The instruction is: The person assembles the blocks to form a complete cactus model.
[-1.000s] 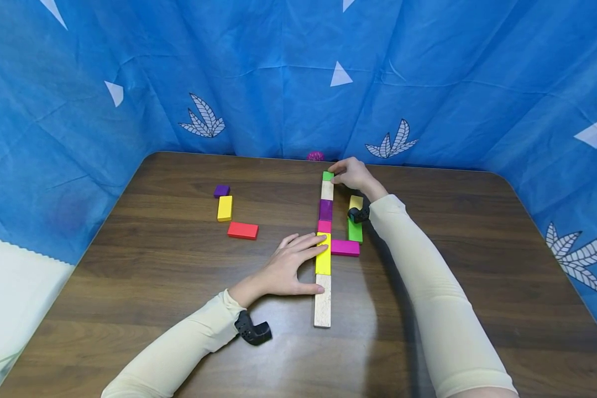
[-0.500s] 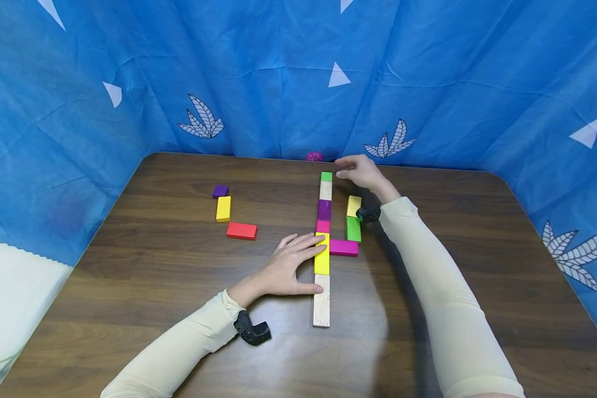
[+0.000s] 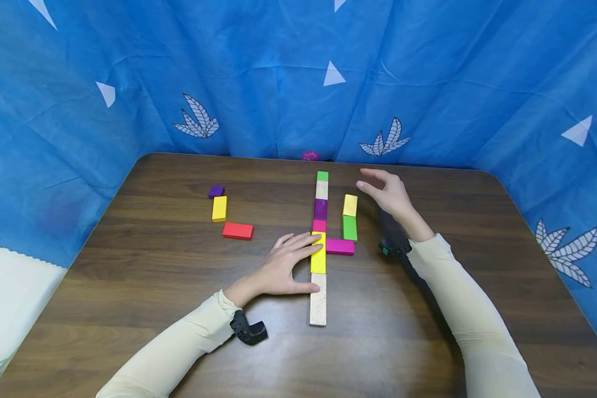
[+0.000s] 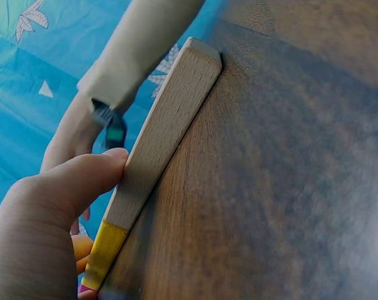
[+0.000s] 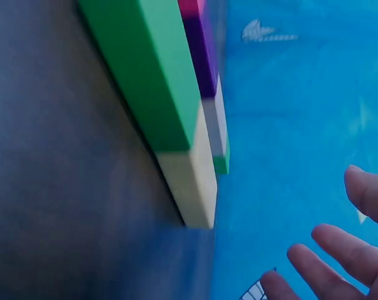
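A straight row of blocks runs away from me in the head view: plain wood (image 3: 318, 310), yellow (image 3: 319, 264), pink (image 3: 319, 226), purple (image 3: 320, 210), pale wood (image 3: 321, 190) and green (image 3: 322, 176). My left hand (image 3: 280, 271) rests on it from the left, fingertips on the yellow block and thumb at the plain wooden one. A magenta block (image 3: 340, 247) juts right from the yellow one. Beyond its right end stand a green block (image 3: 350, 228) and a pale yellow block (image 3: 350, 205), end to end. Holding nothing, my right hand (image 3: 390, 193) hovers to their right, fingers spread.
To the left of the row lie a red block (image 3: 238, 231), a yellow block (image 3: 220, 209) and a small purple block (image 3: 216, 191). All of it is on a brown wooden table (image 3: 403, 337). A blue curtain (image 3: 258, 83) hangs along the table's back edge.
My right hand has left the green block at the row's far end and moved right and toward me. The left hand stays in place on the row.
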`<state>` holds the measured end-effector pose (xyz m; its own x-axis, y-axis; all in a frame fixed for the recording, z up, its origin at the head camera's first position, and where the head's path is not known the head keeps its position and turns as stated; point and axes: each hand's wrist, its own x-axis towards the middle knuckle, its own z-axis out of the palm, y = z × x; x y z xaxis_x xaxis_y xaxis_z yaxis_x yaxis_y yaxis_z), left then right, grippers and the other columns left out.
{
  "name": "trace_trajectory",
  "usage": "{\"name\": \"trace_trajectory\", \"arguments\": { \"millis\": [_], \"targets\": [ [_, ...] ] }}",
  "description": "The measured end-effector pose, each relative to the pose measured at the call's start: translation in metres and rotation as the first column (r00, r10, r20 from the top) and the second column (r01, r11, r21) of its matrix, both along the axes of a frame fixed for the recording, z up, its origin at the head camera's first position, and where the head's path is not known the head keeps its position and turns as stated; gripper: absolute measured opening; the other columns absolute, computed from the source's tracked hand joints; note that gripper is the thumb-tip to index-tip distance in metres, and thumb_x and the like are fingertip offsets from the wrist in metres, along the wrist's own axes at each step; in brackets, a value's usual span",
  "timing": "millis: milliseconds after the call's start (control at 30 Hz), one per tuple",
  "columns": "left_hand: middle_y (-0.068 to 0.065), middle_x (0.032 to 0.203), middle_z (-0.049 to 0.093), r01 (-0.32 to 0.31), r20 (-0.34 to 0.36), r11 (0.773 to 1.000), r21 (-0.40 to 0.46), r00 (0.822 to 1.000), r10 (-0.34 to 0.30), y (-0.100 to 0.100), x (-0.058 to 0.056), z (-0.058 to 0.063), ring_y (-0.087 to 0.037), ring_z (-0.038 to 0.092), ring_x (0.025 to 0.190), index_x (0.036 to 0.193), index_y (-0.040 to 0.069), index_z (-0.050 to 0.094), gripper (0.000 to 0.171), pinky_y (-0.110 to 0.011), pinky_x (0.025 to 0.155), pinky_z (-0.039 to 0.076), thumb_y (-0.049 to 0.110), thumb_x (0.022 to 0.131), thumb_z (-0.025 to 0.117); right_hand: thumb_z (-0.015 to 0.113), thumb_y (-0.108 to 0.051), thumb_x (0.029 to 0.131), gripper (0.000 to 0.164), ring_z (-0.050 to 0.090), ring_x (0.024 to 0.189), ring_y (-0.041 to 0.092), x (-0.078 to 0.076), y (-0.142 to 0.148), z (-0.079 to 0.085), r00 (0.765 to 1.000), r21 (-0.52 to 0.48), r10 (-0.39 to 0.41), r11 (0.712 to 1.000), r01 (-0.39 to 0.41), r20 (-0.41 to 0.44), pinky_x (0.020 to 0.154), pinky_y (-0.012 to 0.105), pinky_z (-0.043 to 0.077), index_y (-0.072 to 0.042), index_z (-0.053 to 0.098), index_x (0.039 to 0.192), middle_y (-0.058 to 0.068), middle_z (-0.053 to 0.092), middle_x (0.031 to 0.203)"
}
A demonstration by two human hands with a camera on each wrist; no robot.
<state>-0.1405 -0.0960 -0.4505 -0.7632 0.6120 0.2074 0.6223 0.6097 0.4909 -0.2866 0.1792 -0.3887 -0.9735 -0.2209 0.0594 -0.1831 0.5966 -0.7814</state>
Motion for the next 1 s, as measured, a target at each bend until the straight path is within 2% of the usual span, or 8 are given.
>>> {"name": "trace_trajectory", "arguments": {
  "millis": [200,433,667,833,1000],
  "targets": [
    [-0.002,0.157,0.037,-0.003,0.017,1.0,-0.006,1.0,0.003,-0.001,0.0,0.001,-0.024,0.029,0.147,0.146,0.016,0.047,0.085,-0.054,0.119,0.018,0.057,0.076,0.073,0.064,-0.032,0.095,0.052,0.042,0.138,0.032,0.029,0.005,-0.006,0.998,-0.016,0.051,0.999,-0.052,-0.04,0.111,0.054,0.036,-0.01,0.053,0.141,0.013,0.05,0.146],
    [-0.001,0.157,0.037,0.002,0.015,1.0,-0.016,1.0,-0.002,0.0,-0.001,0.001,-0.024,0.029,0.148,0.147,0.016,0.047,0.085,-0.054,0.119,0.018,0.058,0.076,0.072,0.066,-0.029,0.094,0.05,0.041,0.139,0.033,0.05,0.007,-0.016,0.995,0.002,0.086,0.996,-0.086,-0.047,0.113,0.058,0.032,-0.01,0.054,0.139,0.014,0.05,0.146],
    [-0.003,0.156,0.038,0.004,0.015,1.0,-0.004,1.0,-0.004,0.0,-0.001,0.002,-0.026,0.031,0.147,0.145,0.015,0.048,0.084,-0.056,0.118,0.019,0.056,0.076,0.073,0.068,-0.028,0.092,0.052,0.04,0.139,0.034,0.061,0.003,-0.03,0.988,0.054,0.149,0.988,-0.147,-0.049,0.114,0.059,0.03,-0.01,0.054,0.139,0.013,0.048,0.148],
    [-0.005,0.155,0.04,0.011,-0.003,1.0,0.004,1.0,-0.011,0.0,-0.001,0.003,-0.028,0.033,0.146,0.144,0.013,0.05,0.083,-0.057,0.116,0.021,0.054,0.075,0.075,0.07,-0.023,0.091,0.054,0.036,0.142,0.034,0.065,0.005,-0.039,0.969,0.075,0.226,0.973,-0.219,-0.099,0.113,0.058,0.03,-0.009,0.053,0.14,0.012,0.043,0.151],
    [-0.005,0.156,0.04,0.008,-0.002,1.0,0.0,1.0,-0.008,-0.001,-0.001,0.003,-0.028,0.032,0.146,0.144,0.013,0.049,0.083,-0.057,0.117,0.021,0.054,0.076,0.074,0.072,-0.022,0.089,0.058,0.028,0.146,0.035,0.069,0.008,-0.045,0.954,0.115,0.278,0.957,-0.266,-0.109,0.113,0.061,0.027,-0.009,0.051,0.142,0.012,0.039,0.154]
  ]
}}
